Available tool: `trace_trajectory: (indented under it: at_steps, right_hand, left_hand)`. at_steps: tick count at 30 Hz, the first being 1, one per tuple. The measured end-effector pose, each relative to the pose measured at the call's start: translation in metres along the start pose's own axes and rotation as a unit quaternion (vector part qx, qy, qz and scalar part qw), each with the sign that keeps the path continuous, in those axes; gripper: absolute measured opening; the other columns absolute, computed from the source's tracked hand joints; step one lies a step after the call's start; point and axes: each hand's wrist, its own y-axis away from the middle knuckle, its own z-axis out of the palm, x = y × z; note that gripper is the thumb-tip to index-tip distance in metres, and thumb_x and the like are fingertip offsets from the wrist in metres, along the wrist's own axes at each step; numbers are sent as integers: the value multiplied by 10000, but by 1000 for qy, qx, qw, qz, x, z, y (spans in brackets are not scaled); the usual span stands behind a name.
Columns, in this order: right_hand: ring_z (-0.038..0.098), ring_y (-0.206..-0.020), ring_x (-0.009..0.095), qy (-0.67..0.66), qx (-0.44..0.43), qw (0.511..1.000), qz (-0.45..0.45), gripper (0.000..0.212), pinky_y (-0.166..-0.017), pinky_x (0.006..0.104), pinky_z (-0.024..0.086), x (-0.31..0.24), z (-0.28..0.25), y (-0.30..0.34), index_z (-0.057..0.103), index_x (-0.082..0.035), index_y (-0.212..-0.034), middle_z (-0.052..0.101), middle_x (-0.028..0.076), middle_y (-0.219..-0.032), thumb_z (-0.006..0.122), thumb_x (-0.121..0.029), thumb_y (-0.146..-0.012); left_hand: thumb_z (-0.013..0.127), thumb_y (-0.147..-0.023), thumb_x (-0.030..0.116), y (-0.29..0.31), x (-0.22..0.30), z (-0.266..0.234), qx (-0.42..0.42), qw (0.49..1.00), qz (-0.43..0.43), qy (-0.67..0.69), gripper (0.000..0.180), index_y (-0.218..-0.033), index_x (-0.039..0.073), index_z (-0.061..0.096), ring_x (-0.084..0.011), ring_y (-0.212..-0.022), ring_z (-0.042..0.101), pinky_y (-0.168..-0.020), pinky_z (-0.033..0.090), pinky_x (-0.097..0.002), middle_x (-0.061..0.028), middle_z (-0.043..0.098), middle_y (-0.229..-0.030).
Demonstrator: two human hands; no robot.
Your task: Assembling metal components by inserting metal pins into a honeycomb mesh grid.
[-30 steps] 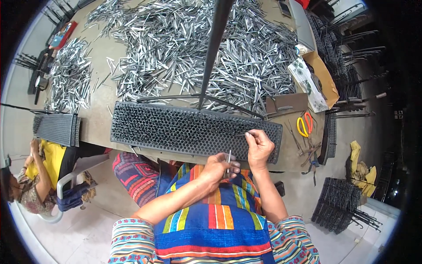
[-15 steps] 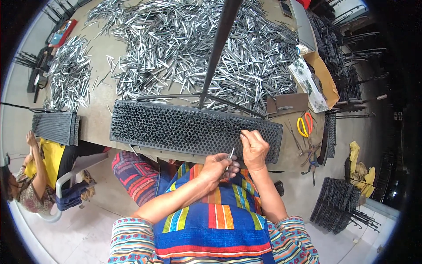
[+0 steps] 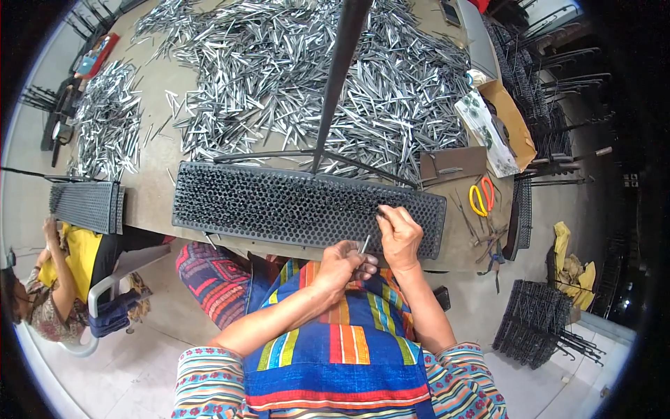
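A long black perforated rack (image 3: 293, 209) lies tilted at the table's near edge, with dark pieces filling most holes on its left and middle and bare holes toward the right. My left hand (image 3: 342, 264) is closed around a thin silver metal strip (image 3: 366, 242) that sticks up between thumb and fingers, just below the rack's front edge. Over the right part of the rack, my right hand (image 3: 400, 237) pinches with thumb and fingertips at the holes. Whatever sits in that pinch is too small to make out.
A heap of silver metal strips (image 3: 314, 84) covers the table behind the rack. A dark rod (image 3: 335, 91) rises from the rack. On the right lie yellow-and-orange scissors (image 3: 481, 196), a brown pad (image 3: 453, 165) and a cardboard box (image 3: 513, 115). Another person (image 3: 52, 279) sits at the left.
My right hand has shifted slightly left and down over the rack. The strip in my left hand now shows less of its length. The rest looks nearly the same.
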Motion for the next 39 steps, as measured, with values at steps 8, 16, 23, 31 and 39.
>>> trace_trajectory:
  at_steps: [8,16,23,31,39]
  right_hand:
    - [552,-606,67,-388,-150,859,296,121,-527,200,424,0,-13,24,691,49,-875,627,26,-747,694,-5,-767]
    - [445,-452,46,-506,-136,726,445,59,-397,189,341,1,-12,30,670,0,-860,616,25,-663,674,-43,-821]
    - [481,-488,43,-500,-88,754,416,46,-449,187,374,5,-12,45,675,2,-835,623,8,-660,672,-41,-821]
    - [497,-504,41,-480,-110,771,403,25,-455,190,368,7,-18,34,664,11,-788,626,17,-660,683,-5,-791]
    - [493,-422,71,-496,-90,759,411,37,-393,194,365,28,-33,21,668,7,-818,622,34,-652,683,-25,-809]
  left_hand:
    - [525,-934,53,-2,3,5,-31,999,-6,-8,97,-974,-10,586,-178,-702,666,-584,562,-280,-122,676,-870]
    - [536,-953,105,-4,3,14,-46,999,9,4,124,-935,-1,597,-171,-660,662,-554,558,-277,-102,675,-812]
    - [545,-944,99,-4,6,16,-45,999,-9,-24,134,-939,-13,617,-176,-656,667,-545,560,-284,-105,678,-809]
    - [541,-923,71,-7,9,16,-61,997,-32,-45,121,-942,-22,618,-212,-689,690,-568,586,-318,-136,680,-824]
    - [544,-921,75,-13,4,32,-70,992,-22,-100,122,-905,-12,627,-166,-592,657,-515,554,-275,-113,679,-785]
